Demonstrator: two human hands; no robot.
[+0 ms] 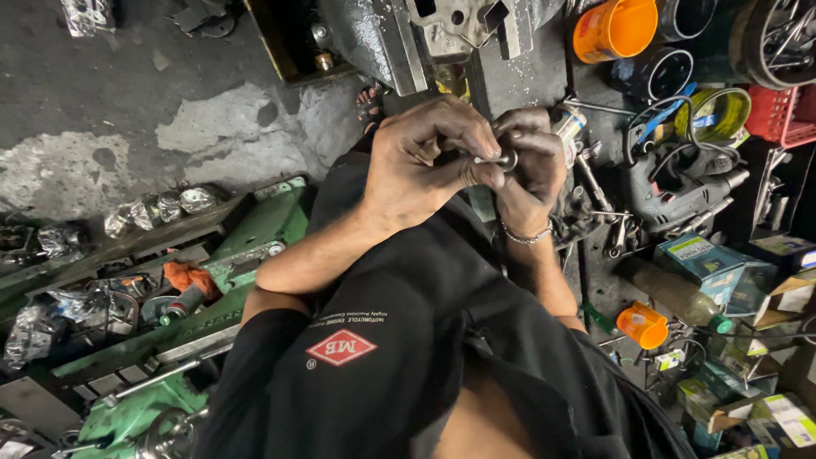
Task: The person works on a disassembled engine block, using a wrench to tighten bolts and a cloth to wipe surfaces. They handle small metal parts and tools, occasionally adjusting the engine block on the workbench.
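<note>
Here, hands: two, grimy, meeting above the lap.
Left hand [425,166]: fingers curled, pinching the small round metal part [505,159].
Right hand [529,166]: fingers bent, gripping the same part.
Orange cups: two, right side.

A teal and white box [699,255] lies at the right, with more small boxes [778,416] piled below it. A red diamond label [341,348] sits on the black shirt [399,357].

Both hands (grimy) pinch metal ring [507,159].
</note>
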